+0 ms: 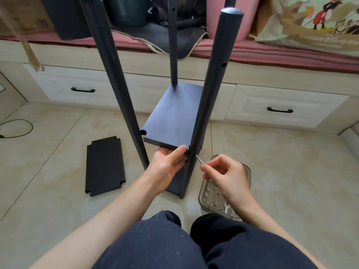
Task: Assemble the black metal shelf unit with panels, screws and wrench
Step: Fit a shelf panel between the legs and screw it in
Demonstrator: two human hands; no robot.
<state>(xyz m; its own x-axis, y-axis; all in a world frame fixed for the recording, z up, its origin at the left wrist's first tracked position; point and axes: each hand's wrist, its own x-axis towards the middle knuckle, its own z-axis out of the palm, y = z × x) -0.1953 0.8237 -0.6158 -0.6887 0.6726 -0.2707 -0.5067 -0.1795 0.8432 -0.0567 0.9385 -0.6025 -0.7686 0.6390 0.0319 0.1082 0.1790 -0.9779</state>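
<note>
Our left hand [168, 164] gripped the near corner of the black shelf panel [174, 117], thumb on top and fingers beneath, holding it against the near right pole [211, 90]. Our right hand [223, 171] pinched a slim metal tool [199, 159], its tip touching that pole just below the panel. A spare panel [104, 166] lay flat on the floor to the left. The clear tray [206, 193] of screws and a small wrench [226, 207] sat under our right wrist.
</note>
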